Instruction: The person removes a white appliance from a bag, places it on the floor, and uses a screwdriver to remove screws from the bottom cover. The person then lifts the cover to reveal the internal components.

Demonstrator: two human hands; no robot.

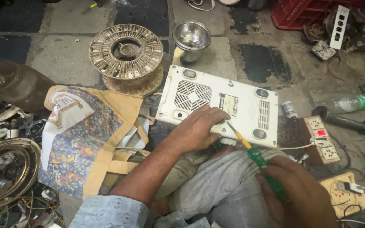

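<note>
White appliance (222,103) is flipped upside down on the floor (64,59), bottom panel up, with the vent grille and round feet showing, and its near edge rests against the person's knee. The left hand (199,126) lies flat on the near edge of the appliance, fingers (214,116) spread loosely and pressing down on the casing, not wrapped around anything. The right hand (294,192) is closed tight around the green handle of a screwdriver (252,152), down at the near right, and the yellow shaft angles up and left so the tip touches the appliance's underside just right of the left hand's fingers, near the label. Just left of the appliance there's a patterned cloth bag (85,139) with tan straps lying flat. Farther out sits a rusty ring-shaped part (126,52), and right beside that a steel cup (191,38), just beyond the appliance's far edge. On the right there's a socket board (322,139) with a red light, and nearer to it a second yellowish board (345,198) with a plug in it. A plastic bottle (351,102) lies far right, well apart from the hands.
</note>
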